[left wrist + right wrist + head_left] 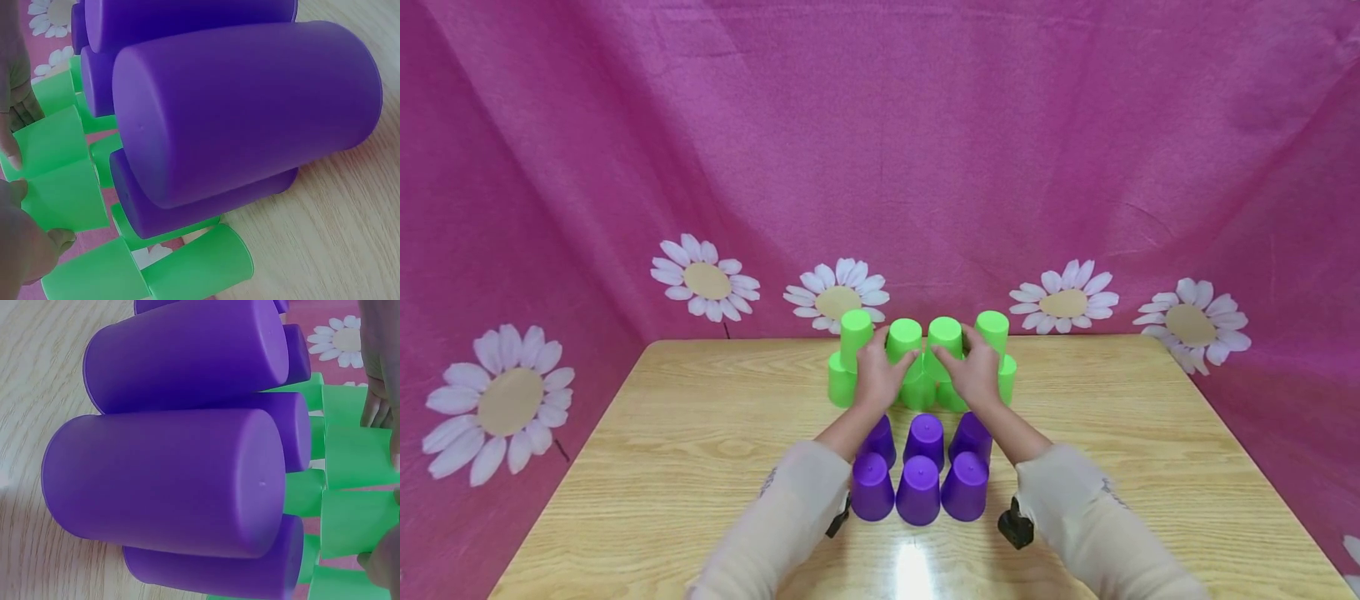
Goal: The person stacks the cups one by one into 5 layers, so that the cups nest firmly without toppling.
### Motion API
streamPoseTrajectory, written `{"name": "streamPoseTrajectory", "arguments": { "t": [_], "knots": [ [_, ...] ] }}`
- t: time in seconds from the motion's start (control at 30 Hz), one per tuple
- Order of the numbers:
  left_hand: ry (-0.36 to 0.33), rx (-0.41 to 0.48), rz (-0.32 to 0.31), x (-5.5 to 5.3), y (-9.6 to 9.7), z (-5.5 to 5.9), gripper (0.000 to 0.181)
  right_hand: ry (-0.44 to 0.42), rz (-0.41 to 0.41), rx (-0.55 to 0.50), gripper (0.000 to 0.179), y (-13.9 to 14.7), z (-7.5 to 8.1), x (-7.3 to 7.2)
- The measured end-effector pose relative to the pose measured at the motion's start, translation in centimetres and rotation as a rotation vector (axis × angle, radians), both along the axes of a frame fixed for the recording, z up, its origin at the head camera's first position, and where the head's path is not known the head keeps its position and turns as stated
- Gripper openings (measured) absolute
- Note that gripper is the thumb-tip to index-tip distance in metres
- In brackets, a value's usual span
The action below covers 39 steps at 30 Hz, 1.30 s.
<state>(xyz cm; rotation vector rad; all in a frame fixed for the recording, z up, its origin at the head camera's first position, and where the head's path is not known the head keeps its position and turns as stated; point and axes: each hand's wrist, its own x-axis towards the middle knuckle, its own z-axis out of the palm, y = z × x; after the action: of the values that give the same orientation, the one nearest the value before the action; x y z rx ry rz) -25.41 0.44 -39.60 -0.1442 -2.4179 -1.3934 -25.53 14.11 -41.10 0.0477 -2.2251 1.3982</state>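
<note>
A row of upside-down green cups stands at the back of the table, with a second level of green cups on top. My left hand (880,372) grips the inner-left upper cup (905,335), thumb on its near side. My right hand (976,372) holds the inner-right upper cup (944,335) the same way. These two cups sit side by side above the lower green cups (917,392). In the left wrist view, the fingers (59,239) of the left hand curl round the cup (65,197). The outer upper cups (856,337) stand on either side, behind the hands.
Upside-down purple cups (918,492) stand in two rows between my forearms, close below the wrists. The wooden table (700,467) reaches back to a pink cloth (880,167) printed with white flowers. A black wrist device (1016,525) hangs under the right sleeve.
</note>
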Motion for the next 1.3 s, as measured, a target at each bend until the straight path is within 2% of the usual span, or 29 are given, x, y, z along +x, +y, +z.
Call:
{"name": "streamPoseTrajectory", "arguments": {
  "t": [0.03,0.17,0.33,0.6,0.77,0.97,1.3],
  "knots": [
    [-0.006,-0.005,0.003,-0.1,0.1,0.0,0.050,-0.035,0.001,0.011,0.049,-0.2,0.2,0.1],
    [-0.018,-0.017,0.023,-0.3,0.2,-0.1,0.051,-0.059,-0.034,0.051,0.050,-0.7,0.7,0.2],
    [-0.026,-0.031,0.036,-0.6,0.2,0.1,0.052,-0.033,-0.086,0.080,0.049,-1.2,1.0,0.3],
    [0.043,-0.052,0.022,-0.9,0.3,0.3,0.056,-0.034,-0.111,0.098,0.054,-1.5,1.3,0.1],
    [0.051,-0.084,0.023,-1.1,0.3,0.4,0.054,-0.002,-0.119,0.120,0.053,-1.5,1.4,0.0],
    [0.102,-0.166,0.021,-1.1,0.3,0.4,0.052,0.056,-0.107,0.137,0.050,-1.6,1.3,-0.2],
    [0.128,-0.180,-0.002,-1.2,0.2,0.8,0.049,0.092,-0.104,0.168,0.049,-1.4,1.6,-0.3]
  ]
}}
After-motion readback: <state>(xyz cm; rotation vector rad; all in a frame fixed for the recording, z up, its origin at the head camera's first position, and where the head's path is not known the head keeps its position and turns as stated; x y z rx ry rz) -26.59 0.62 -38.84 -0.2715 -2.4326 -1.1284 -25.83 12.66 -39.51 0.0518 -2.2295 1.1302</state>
